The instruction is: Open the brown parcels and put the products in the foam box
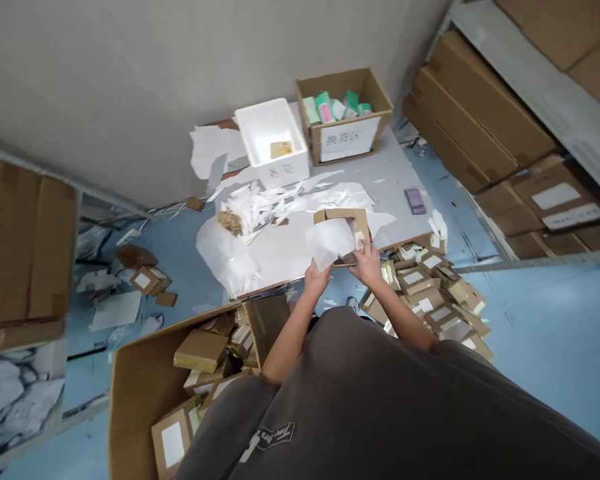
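At the table's near edge, my left hand (317, 279) is closed on the lower corner of a white paper sheet (327, 241). That sheet covers part of an opened cardboard box (359, 219), so most of its inside is hidden. My right hand (368, 265) is closed at the near right side of this box, beside a small white piece on the cardboard. Torn white paper scraps (260, 210) and a crumpled brown paper wad (230, 223) lie to the left on the table (290, 250).
Behind stand a white foam box (275, 170) and a carton (385, 117) of green and white packets. A purple pack (415, 201) lies at right. Below are a big carton (140, 400) of small boxes and a pile of parcels (430, 287). Shelves (485, 113) flank the table.
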